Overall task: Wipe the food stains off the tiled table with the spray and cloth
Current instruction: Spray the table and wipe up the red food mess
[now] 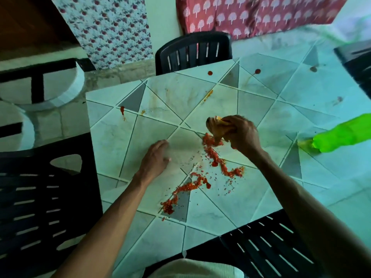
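My right hand (243,133) grips a bunched brownish-yellow cloth (217,127) at the far end of a long trail of red food mess (218,159) on the tiled table (160,97). A second red smear (186,187) runs toward the near edge. My left hand (155,159) rests flat on the tiles to the left of the mess, fingers straight. A bright green spray bottle (341,135) lies on its side at the table's right. Small red and yellow spots (209,73) dot the far tiles.
Black plastic chairs stand at the far side (193,51), the left (44,193), the near right (269,243) and the far right edge (357,63). A white round-edged step (66,87) lies on the floor at the left. Patterned fabrics (251,15) hang behind.
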`<act>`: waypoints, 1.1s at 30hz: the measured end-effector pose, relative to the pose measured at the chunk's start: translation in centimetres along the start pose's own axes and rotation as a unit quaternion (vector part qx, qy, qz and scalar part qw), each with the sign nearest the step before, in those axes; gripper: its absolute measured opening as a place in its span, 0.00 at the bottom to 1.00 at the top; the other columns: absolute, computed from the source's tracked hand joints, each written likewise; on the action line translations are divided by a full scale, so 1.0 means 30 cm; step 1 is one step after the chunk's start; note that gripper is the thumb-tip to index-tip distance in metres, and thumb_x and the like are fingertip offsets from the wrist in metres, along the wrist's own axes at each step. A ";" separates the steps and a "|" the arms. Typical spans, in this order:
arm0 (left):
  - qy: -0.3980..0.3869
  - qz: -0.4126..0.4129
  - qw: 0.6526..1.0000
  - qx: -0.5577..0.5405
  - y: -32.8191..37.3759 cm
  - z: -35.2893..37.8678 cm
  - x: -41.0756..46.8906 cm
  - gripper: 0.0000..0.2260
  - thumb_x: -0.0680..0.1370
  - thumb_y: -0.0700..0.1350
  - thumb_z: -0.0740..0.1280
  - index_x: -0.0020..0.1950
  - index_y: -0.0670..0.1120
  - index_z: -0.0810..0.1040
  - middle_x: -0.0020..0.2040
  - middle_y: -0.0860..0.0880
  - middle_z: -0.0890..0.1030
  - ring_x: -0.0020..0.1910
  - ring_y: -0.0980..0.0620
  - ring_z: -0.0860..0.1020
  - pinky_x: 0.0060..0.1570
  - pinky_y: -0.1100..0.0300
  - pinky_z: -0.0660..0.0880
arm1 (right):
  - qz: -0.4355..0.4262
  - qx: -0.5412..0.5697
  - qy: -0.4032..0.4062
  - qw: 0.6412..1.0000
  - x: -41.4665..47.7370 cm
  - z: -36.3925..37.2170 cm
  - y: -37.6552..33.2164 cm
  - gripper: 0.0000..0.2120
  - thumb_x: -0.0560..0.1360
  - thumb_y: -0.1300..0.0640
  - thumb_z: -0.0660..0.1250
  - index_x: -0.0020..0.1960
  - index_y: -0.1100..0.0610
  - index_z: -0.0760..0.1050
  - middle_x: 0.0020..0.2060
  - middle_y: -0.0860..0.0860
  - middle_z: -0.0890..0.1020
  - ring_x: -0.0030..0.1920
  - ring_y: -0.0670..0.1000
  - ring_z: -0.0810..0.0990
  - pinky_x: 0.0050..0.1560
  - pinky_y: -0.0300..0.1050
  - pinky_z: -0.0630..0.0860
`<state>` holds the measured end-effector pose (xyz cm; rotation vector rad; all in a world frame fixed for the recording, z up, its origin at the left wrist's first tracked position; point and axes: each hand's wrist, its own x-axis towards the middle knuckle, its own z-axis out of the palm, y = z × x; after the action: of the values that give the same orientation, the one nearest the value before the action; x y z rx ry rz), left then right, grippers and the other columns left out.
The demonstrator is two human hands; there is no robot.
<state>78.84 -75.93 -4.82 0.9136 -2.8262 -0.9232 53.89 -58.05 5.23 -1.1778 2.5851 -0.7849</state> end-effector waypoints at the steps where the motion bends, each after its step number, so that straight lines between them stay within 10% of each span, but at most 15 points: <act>1: 0.007 0.004 1.000 0.007 0.003 0.003 0.004 0.24 0.76 0.37 0.70 0.71 0.39 0.71 0.72 0.43 0.71 0.71 0.43 0.69 0.71 0.57 0.63 | 0.025 -0.027 0.012 0.999 0.031 -0.003 0.029 0.21 0.67 0.65 0.69 0.59 0.54 0.82 0.50 0.54 0.84 0.48 0.58 0.82 0.43 0.52 0.79; 9: 0.029 0.006 0.999 0.035 0.003 0.012 0.009 0.22 0.76 0.28 0.60 0.70 0.40 0.73 0.70 0.45 0.74 0.68 0.45 0.72 0.69 0.57 0.67 | 0.152 -0.079 -0.098 0.980 0.161 0.132 0.155 0.25 0.76 0.53 0.68 0.72 0.51 0.70 0.62 0.59 0.75 0.59 0.64 0.77 0.53 0.54 0.75; 33: -0.016 -0.003 1.000 -0.019 -0.012 -0.032 -0.010 0.27 0.77 0.27 0.56 0.75 0.43 0.67 0.77 0.49 0.66 0.76 0.54 0.62 0.76 0.60 0.57 | -0.131 -0.062 -0.260 0.955 -0.423 0.389 -0.224 0.21 0.75 0.53 0.69 0.68 0.49 0.73 0.58 0.51 0.77 0.53 0.57 0.78 0.42 0.52 0.79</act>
<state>79.46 -76.51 -4.18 0.9105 -2.8238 -0.9969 71.08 -56.73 -1.48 -1.5405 2.0925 -0.2919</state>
